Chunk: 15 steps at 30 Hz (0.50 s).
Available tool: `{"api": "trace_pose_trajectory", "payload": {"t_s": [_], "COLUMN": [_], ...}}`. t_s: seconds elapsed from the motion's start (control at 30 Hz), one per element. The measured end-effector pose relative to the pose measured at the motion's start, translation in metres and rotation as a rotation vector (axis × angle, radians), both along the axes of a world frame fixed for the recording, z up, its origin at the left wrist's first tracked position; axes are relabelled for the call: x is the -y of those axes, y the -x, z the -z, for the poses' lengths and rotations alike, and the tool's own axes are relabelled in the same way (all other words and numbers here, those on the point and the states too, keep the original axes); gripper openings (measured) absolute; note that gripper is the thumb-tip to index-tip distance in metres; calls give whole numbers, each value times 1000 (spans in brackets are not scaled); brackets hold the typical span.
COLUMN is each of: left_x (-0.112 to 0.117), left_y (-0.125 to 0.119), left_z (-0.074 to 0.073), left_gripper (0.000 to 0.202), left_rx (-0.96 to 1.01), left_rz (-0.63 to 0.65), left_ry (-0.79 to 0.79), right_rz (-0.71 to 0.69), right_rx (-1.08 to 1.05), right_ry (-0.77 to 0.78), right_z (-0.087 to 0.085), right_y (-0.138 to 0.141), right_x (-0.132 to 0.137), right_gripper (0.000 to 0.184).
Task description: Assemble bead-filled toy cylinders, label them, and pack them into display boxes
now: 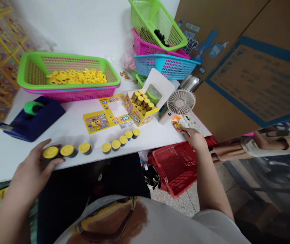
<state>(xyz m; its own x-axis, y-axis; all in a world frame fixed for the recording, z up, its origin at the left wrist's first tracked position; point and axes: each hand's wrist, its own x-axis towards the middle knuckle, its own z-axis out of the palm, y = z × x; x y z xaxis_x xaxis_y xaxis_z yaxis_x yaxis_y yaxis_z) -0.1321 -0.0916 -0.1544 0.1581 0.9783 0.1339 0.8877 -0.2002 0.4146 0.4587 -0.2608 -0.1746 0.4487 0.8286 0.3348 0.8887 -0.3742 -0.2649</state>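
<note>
My left hand (37,161) curls its thumb and fingers around a small dark tub with a yellow lid (50,152) at the table's front left. Two more yellow-lidded tubs, one next to it (68,150) and another (84,148), continue the row. Several similar tubs (119,140) stand in a slanting line to the right. At the right end of the table, my right hand (192,135) pinches at small yellow-and-orange printed pieces, perhaps stickers (177,125); its fingertips are partly hidden. An opened display box (145,118) holds several yellow-topped tubs.
A green basket (68,57) of yellow pieces sits behind a blue tape dispenser (35,118). Flattened yellow card (98,122) lies mid-table. A small fan (181,101), a phone-like white case (192,122) and stacked baskets (165,66) stand right. Below is a red crate (175,169).
</note>
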Motion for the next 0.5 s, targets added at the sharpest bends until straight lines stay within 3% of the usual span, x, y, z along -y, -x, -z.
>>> {"api": "trace_pose_trajectory", "payload": {"t_s": [0.13,0.23,0.33,0.43,0.5], "left_x": [1,0,-2,-3,-2], "left_y": [-3,0,6,9,9], "left_z": [-5,2,18,31,32], "left_gripper": [80,83,84,79,78], "left_rx": [24,46,99,125,95], "left_rz": [-62,-54,-20,28,42], "left_ry": [208,174,75,-5,-22], "right_rz": [55,144,171,1,-297], "right_rx": [70,104,98,50,54], "right_ry": [-60,-158,-312,-545,-555], "right_z": [-10,-17,-27,-46,-64], "right_y": [7,17,47,103,147], "right_x": [-2,1,8,10,-1], "right_gripper": [28,35,38,38,27]}}
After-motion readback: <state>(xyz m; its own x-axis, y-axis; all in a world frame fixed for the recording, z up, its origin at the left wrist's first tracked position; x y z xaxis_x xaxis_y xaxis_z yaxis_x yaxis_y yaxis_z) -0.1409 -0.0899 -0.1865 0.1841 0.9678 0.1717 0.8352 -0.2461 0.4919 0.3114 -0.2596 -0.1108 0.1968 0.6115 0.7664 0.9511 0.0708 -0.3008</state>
